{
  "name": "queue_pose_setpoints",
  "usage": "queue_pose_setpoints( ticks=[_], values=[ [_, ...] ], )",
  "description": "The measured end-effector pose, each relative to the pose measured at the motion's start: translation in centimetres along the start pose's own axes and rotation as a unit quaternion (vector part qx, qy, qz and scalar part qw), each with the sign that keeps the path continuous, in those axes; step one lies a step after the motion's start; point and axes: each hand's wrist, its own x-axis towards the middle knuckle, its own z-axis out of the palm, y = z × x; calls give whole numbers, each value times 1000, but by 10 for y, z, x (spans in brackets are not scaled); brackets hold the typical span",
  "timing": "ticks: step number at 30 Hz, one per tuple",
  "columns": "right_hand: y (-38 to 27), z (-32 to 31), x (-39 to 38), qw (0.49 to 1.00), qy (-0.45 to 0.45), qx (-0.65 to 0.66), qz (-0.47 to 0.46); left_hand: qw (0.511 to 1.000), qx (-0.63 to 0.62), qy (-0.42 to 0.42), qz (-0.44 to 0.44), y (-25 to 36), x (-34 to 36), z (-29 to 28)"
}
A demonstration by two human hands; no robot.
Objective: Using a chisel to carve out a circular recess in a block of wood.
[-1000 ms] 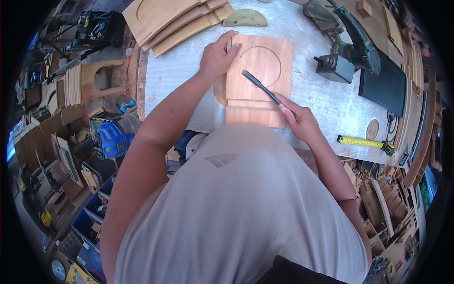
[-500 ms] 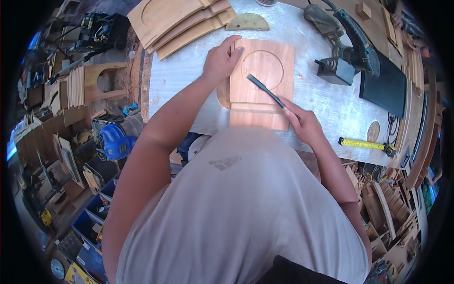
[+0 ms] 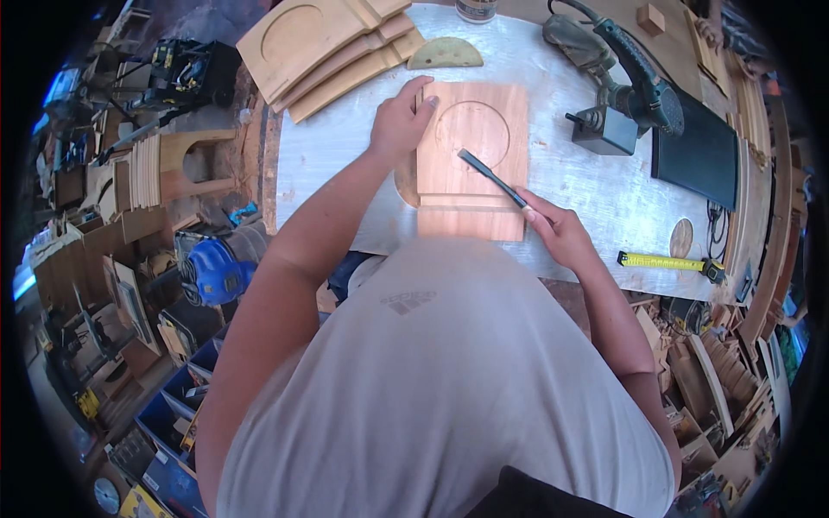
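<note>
On the pale worktop (image 3: 345, 155) lies a flat wooden board (image 3: 471, 160) with a round dip cut into its top part. It sits in the middle of the table, right in front of the person. The left hand (image 3: 401, 121) rests on the left edge of the board, near its top corner, with the fingers curled over the wood and the thumb lying on top, so it is pressed down on the board. The right hand (image 3: 557, 229) is just past the bottom right corner of the board. It is closed tight around the handle of a thin dark chisel (image 3: 490, 175). The chisel slants up and to the left, and its tip touches the board just under the round dip. A step runs across the board near its bottom end. Behind the board, at the far left of the table, is a stack of more wooden boards (image 3: 332, 47) with the same kind of round dip. Just beside that stack lies a small half-round piece of wood (image 3: 445, 54). To the right of the board sits a dark power tool (image 3: 622, 82) with a cord, and next to it a black flat slab (image 3: 704, 151). A yellow tape measure (image 3: 669, 262) lies near the right hand, close to the front edge of the table. A small round wooden disc (image 3: 681, 237) lies just above the tape.
</note>
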Motion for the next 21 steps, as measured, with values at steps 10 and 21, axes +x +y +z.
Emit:
queue_pose_setpoints(
  ticks=[10,21],
  values=[
    [-5,-15,-5,999,1,-50,-6,1000,-12,-10,3,-14,2,8],
    [4,-18,-52,998,60,18,-12,906,-130,-391,95,21,100,6]
  ],
)
